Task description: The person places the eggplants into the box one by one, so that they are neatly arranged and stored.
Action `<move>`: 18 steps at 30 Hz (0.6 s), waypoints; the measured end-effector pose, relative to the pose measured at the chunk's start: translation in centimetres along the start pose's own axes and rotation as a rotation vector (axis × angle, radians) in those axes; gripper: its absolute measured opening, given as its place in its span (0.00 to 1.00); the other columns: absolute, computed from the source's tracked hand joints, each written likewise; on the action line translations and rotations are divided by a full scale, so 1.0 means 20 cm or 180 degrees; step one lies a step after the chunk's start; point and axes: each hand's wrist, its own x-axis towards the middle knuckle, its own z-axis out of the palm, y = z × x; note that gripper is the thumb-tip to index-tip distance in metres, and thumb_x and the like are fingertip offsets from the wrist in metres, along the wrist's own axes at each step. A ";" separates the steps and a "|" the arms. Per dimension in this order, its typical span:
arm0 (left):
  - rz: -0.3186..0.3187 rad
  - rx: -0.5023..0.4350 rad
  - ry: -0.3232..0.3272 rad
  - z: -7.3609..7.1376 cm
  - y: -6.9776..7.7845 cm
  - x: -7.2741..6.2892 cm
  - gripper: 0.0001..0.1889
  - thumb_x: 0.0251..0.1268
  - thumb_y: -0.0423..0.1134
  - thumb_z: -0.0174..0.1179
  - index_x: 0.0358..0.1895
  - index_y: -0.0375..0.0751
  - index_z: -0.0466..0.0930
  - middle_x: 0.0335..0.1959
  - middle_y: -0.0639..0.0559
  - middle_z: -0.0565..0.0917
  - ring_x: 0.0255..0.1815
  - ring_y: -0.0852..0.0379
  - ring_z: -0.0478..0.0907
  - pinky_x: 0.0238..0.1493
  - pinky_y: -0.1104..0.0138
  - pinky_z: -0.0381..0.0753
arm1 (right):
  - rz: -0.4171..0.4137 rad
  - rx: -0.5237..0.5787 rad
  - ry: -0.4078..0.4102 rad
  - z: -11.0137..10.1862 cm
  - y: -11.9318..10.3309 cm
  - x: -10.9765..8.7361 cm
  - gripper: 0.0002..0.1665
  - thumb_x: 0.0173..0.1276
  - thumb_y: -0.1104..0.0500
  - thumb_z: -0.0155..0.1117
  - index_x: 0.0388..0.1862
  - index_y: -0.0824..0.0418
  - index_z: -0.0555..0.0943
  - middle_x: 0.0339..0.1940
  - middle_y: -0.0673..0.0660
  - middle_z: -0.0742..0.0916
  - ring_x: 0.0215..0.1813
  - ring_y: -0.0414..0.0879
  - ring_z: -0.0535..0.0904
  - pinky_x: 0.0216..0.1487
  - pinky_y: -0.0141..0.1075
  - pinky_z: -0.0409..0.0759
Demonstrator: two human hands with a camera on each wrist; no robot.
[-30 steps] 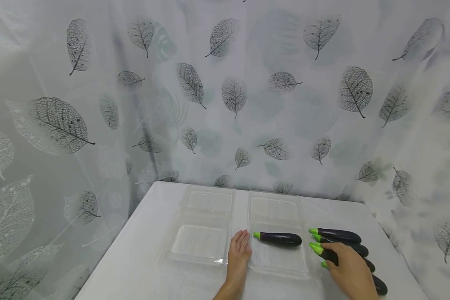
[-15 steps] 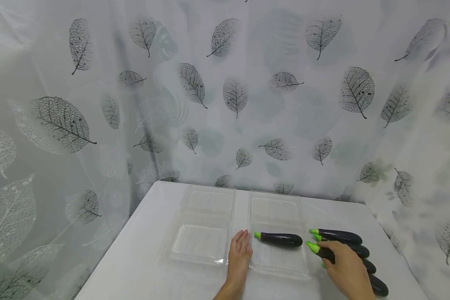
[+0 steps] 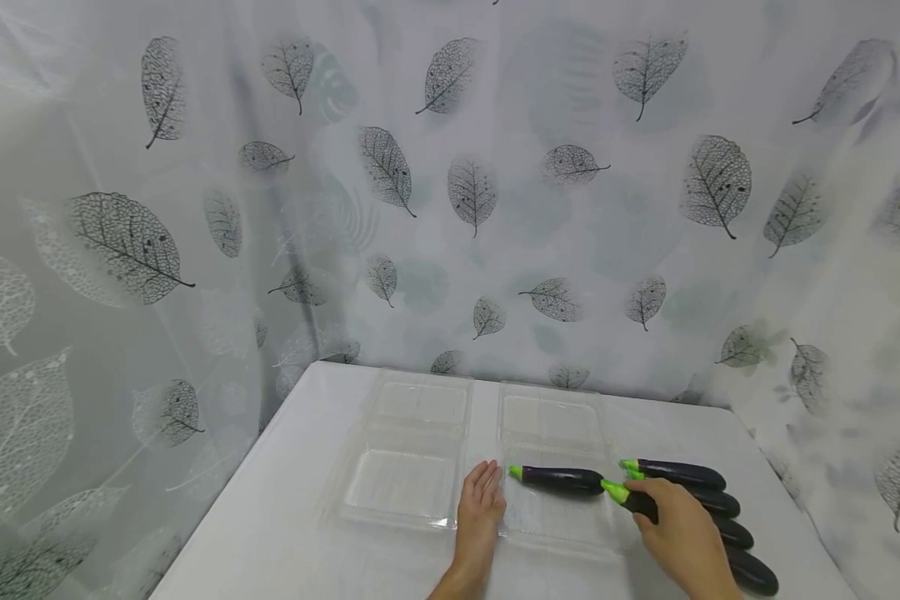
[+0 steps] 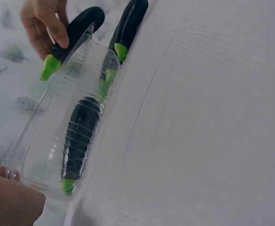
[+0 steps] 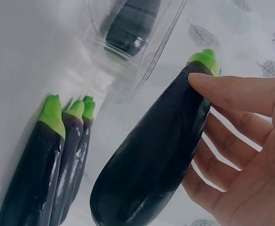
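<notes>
My right hand [image 3: 682, 529] pinches a dark eggplant [image 5: 151, 150] with a bright green cap, thumb on one side and fingers on the other. It is lifted, and its green end overlaps the right edge of a clear plastic clamshell box [image 3: 562, 533] in the head view. Inside that box lies another eggplant [image 3: 562, 480], its green end to the left; the left wrist view shows this eggplant [image 4: 81, 139] through the ribbed wall. My left hand [image 3: 482, 508] rests against the box's left side with fingers extended.
Several more eggplants [image 3: 682, 473] lie in a row on the white table [image 3: 270, 517], right of the box. A second clear clamshell box [image 3: 401, 483] stands open on the left. Behind the table hangs a leaf-print curtain [image 3: 420, 250].
My right hand has drawn one eggplant out of the row, up and leftward to the box's right edge. The left hand has stayed in place.
</notes>
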 end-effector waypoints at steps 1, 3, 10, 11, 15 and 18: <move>-0.0007 -0.0003 0.0007 0.00 0.00 0.00 0.35 0.68 0.15 0.47 0.78 0.25 0.49 0.80 0.27 0.58 0.82 0.34 0.54 0.80 0.60 0.61 | -0.0010 -0.0001 0.0004 0.00 0.00 0.00 0.24 0.54 0.69 0.80 0.52 0.62 0.88 0.55 0.69 0.87 0.59 0.71 0.81 0.56 0.68 0.80; -0.0009 0.0019 0.0013 0.00 0.00 0.00 0.35 0.68 0.15 0.47 0.78 0.24 0.50 0.80 0.27 0.58 0.82 0.34 0.54 0.79 0.60 0.61 | -0.0022 -0.0006 0.0015 0.01 -0.01 0.00 0.24 0.54 0.69 0.81 0.52 0.62 0.88 0.54 0.69 0.87 0.58 0.70 0.81 0.56 0.68 0.80; -0.0036 0.0001 -0.0028 0.00 0.01 -0.02 0.35 0.69 0.16 0.47 0.79 0.25 0.49 0.81 0.29 0.57 0.83 0.35 0.54 0.80 0.60 0.60 | -0.0066 -0.0018 0.0087 0.02 -0.04 0.00 0.24 0.53 0.69 0.81 0.51 0.61 0.88 0.55 0.68 0.87 0.58 0.70 0.81 0.57 0.68 0.80; -0.0038 0.0008 -0.0039 0.00 0.02 -0.02 0.35 0.70 0.17 0.47 0.79 0.26 0.48 0.81 0.29 0.57 0.83 0.35 0.53 0.80 0.60 0.59 | -0.0079 -0.0011 0.0091 0.02 -0.04 0.00 0.24 0.53 0.70 0.81 0.51 0.61 0.88 0.55 0.68 0.87 0.58 0.70 0.81 0.57 0.68 0.80; -0.0055 0.0042 -0.0073 -0.01 0.02 -0.01 0.35 0.71 0.17 0.47 0.79 0.26 0.48 0.81 0.29 0.56 0.83 0.35 0.53 0.81 0.58 0.58 | -0.0156 0.0023 0.0106 0.02 -0.06 0.01 0.24 0.53 0.70 0.82 0.51 0.60 0.89 0.55 0.68 0.87 0.58 0.70 0.82 0.56 0.67 0.81; -0.0067 0.0036 -0.0074 -0.01 0.01 -0.01 0.35 0.71 0.17 0.47 0.79 0.26 0.47 0.81 0.29 0.56 0.83 0.35 0.53 0.81 0.56 0.57 | -0.0181 0.0046 0.0092 0.03 -0.06 0.01 0.24 0.53 0.70 0.81 0.51 0.60 0.89 0.54 0.68 0.87 0.57 0.69 0.82 0.55 0.67 0.81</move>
